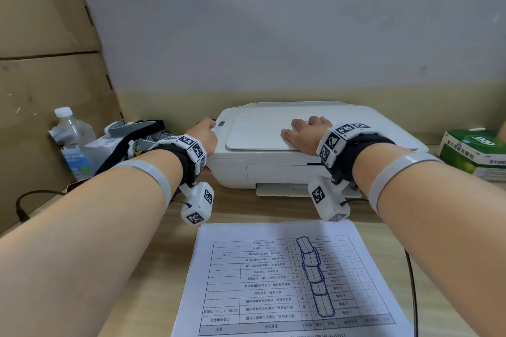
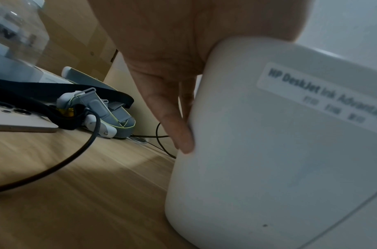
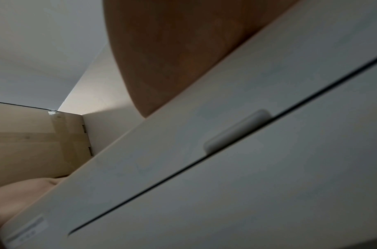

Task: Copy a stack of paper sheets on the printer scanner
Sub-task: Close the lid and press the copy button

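Observation:
A white printer (image 1: 301,161) stands at the back of the wooden desk, its scanner lid (image 1: 262,131) down. My right hand (image 1: 304,131) lies flat on the lid with fingers spread; the right wrist view shows only the heel of that hand (image 3: 172,59) over the printer's front (image 3: 247,168). My left hand (image 1: 206,135) rests on the printer's left front corner, fingertips by the control panel (image 1: 220,124). In the left wrist view one finger (image 2: 181,131) lies straight down the printer's side (image 2: 279,151). A stack of printed sheets (image 1: 290,279) lies face up in front of the printer, untouched.
Left of the printer are a water bottle (image 1: 72,139), a heap of straps and small devices (image 1: 131,139), a phone (image 2: 19,121) and a black cable (image 1: 27,205). Cardboard boxes (image 1: 49,63) wall off the left side. A green box (image 1: 476,153) sits at the right.

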{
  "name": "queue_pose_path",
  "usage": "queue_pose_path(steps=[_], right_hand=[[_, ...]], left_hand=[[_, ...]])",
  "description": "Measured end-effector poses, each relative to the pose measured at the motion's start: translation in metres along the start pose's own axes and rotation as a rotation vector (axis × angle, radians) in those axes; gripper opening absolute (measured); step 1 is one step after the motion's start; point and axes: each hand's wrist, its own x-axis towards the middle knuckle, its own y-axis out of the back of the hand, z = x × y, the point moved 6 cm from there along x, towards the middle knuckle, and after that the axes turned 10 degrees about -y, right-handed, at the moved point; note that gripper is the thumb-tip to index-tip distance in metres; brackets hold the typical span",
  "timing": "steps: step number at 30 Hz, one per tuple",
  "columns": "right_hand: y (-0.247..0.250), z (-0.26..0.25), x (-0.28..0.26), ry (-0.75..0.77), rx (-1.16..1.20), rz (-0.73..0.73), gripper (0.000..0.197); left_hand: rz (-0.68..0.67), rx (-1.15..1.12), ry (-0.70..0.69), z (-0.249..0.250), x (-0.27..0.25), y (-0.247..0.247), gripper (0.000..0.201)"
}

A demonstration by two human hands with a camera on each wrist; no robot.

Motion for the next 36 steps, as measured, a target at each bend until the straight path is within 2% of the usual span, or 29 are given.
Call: queue_pose_path(steps=[8,28,32,36], right_hand=[[0.000,0.000,-0.001,-0.011,0.006,-0.009,0.070],[0.004,-0.001,-0.008,0.004,0.027,-0.008,0.069],[0.013,0.007,-0.016,0.010,0.054,-0.015,0.057],[0.018,0.026,-0.024,-0.016,0.045,-0.040,0.071]], left_hand=[[0.011,-0.011,0.003,-0.002,0.000,-0.001,0.048],[0.021,0.131,-0.030,-0.003,0.009,0.000,0.050],[-0.042,0.339,-0.079,0.011,0.013,0.004,0.046],[-0.092,0.573,-0.095,0.023,0.014,0.006,0.043]])
